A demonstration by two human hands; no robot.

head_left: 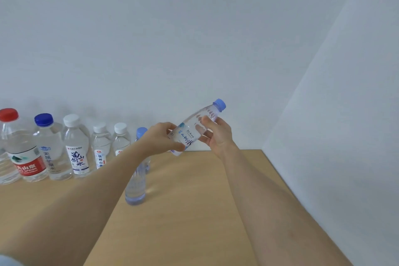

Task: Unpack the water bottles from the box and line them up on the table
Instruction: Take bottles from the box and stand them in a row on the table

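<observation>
Far left, against the wall, the row stood on the wooden table [194, 222]: a red-capped bottle [22, 151], a blue-capped bottle [49, 149], a tall white-capped bottle [76, 147], a small white-capped bottle [100, 144] and a second small white-capped bottle [121, 138], all upright and shoulder to shoulder. At the very edge of the frame there may have been one more, but it was too cropped to call.

Next along, a pale-blue-capped bottle [136, 188] stood upright, nearer the camera than the row and half hidden behind the left forearm.

Then the action. The left hand [160, 139] was curled round the bottom end of the clear bottle [193, 128], thumb and fingers wrapped on its label. That bottle hung in the air above the table's far edge, tilted, with its light blue cap pointing up and to the right. The right hand [217, 137] gripped the upper part just below the neck, fingers folded around it.
</observation>
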